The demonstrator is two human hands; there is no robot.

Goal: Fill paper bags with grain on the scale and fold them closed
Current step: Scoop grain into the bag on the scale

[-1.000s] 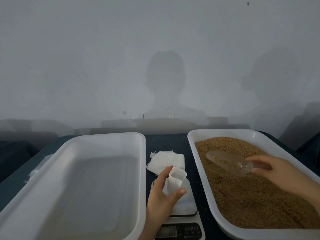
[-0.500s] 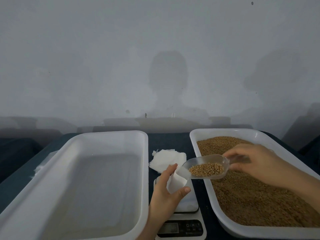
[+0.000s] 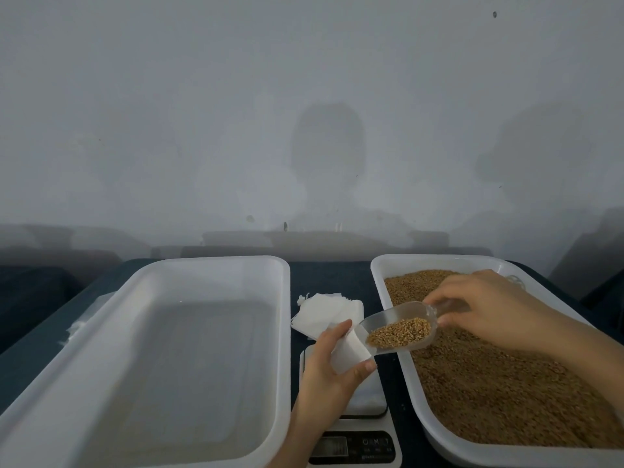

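Note:
My left hand [image 3: 332, 369] grips a small white paper bag [image 3: 349, 351] above the white scale [image 3: 363, 434], the bag's mouth turned toward the right. My right hand [image 3: 486, 309] holds the handle of a clear plastic scoop [image 3: 398, 327] loaded with brown grain. The scoop tilts down to the left and its lip touches the bag's mouth. The grain came from the white tray of grain [image 3: 388, 265] on the right, where brown grain [image 3: 506, 383] fills the tray.
A large empty white tray [image 3: 216, 265] takes up the left side. A stack of flat white paper bags [image 3: 320, 310] lies on the dark table [image 3: 331, 275] behind the scale. A grey wall stands close behind the table.
My right hand lifted the scoop out of the grain tray, carried it left with grain in it, and tipped its lip to the bag. My left hand tilted the bag toward it.

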